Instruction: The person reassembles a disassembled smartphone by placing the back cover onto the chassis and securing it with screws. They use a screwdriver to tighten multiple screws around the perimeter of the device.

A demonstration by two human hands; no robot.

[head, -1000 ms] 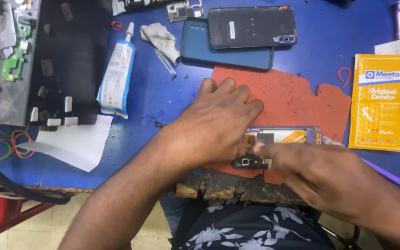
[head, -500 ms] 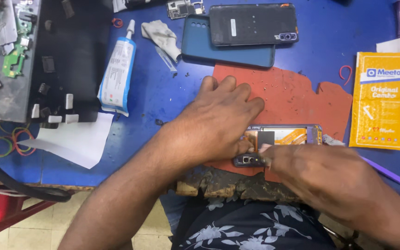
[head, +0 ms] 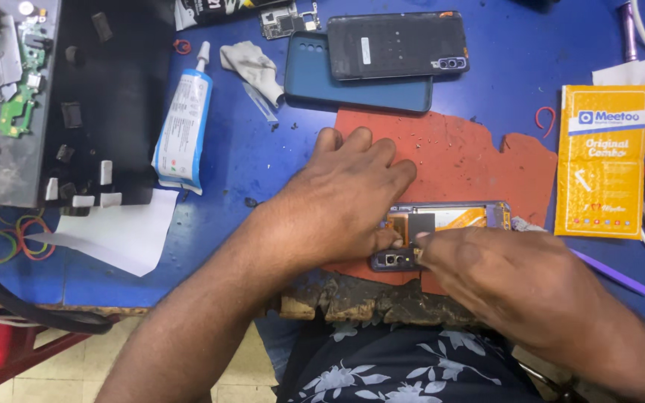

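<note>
An opened phone [head: 449,221], back cover off with orange flex and a black part showing inside, lies on a torn red mat [head: 472,160] near the table's front edge. My left hand [head: 341,198] lies flat across the phone's left end, thumb pressed on its inside. My right hand [head: 502,280] covers the phone's lower part, fingertips pinched at its bottom edge near the camera end; whether a tool is in it is hidden.
A black back cover [head: 397,45] rests on a dark blue case [head: 356,86] behind the mat. A glue tube [head: 182,130], a crumpled cloth [head: 251,66], a yellow packet [head: 602,160], a purple pry stick [head: 610,270], white paper [head: 117,233] and a black tray [head: 106,97] surround them.
Both hands stay on the phone almost unmoved; my right hand has shifted slightly left along the phone's lower edge.
</note>
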